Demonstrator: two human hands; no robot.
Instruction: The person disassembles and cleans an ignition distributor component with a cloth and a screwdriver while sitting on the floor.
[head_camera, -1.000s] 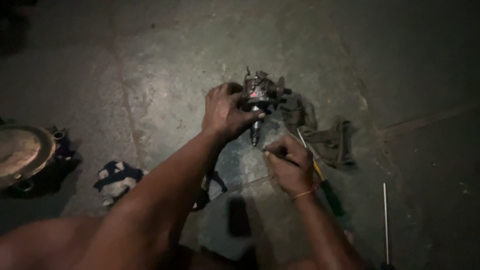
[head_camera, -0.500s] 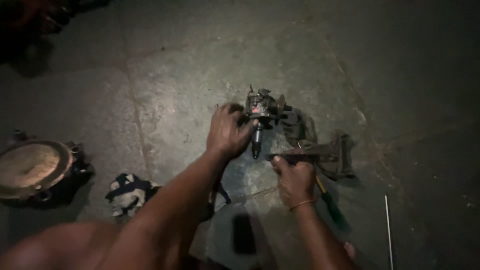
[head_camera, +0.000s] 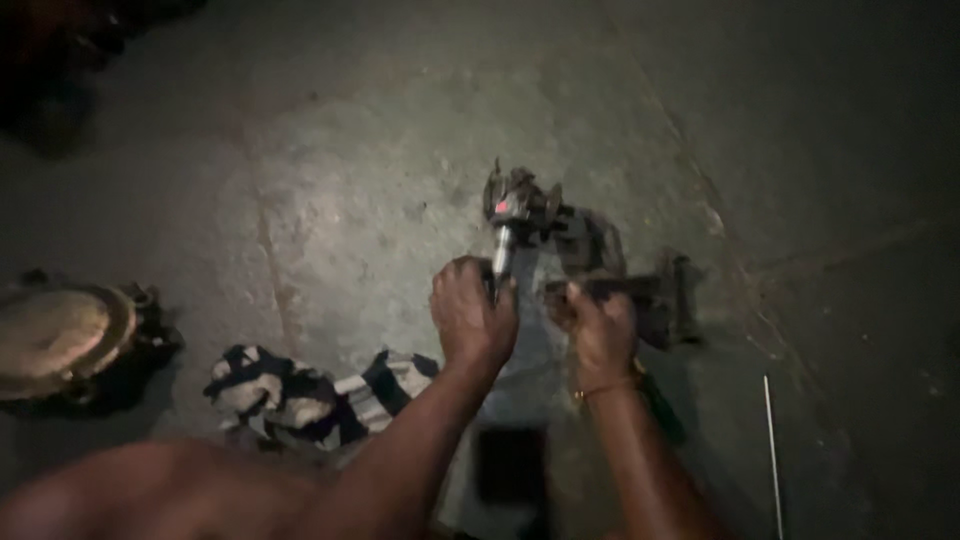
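Dimly lit concrete floor (head_camera: 330, 200), one light patch in the middle. Landmark: the small metal assembly (head_camera: 520, 205), a grimy mechanical part with a red spot on it and a pale shaft (head_camera: 501, 245) running down from it toward the person.

Left hand (head_camera: 472, 315) sits just below the assembly, fingers curled shut around the lower end of the shaft; clamped on it, as far as the blur lets me read. Right hand (head_camera: 600, 330) is just right of the left one, below and right of the assembly, closed around the near end of a dark flat metal piece (head_camera: 650, 295) that reaches away to the right. Whether that piece touches the assembly I cannot tell. A thin band shows at the right wrist.

Left of the assembly, well apart: a striped rag (head_camera: 300, 390) bunched on the floor, and farther left a round drum-like metal part (head_camera: 60, 340) at the frame edge. Right of it, well apart, a thin pale rod (head_camera: 771, 450) lies on the floor. Below the hands, a dark flat rectangular object (head_camera: 508, 465), kind unclear.

Progress, judged: work looks mid-way. Assembly is whole and resting on the floor, both hands engaged at once, nothing visibly detached from it; loose parts around suggest a larger strip-down under way.
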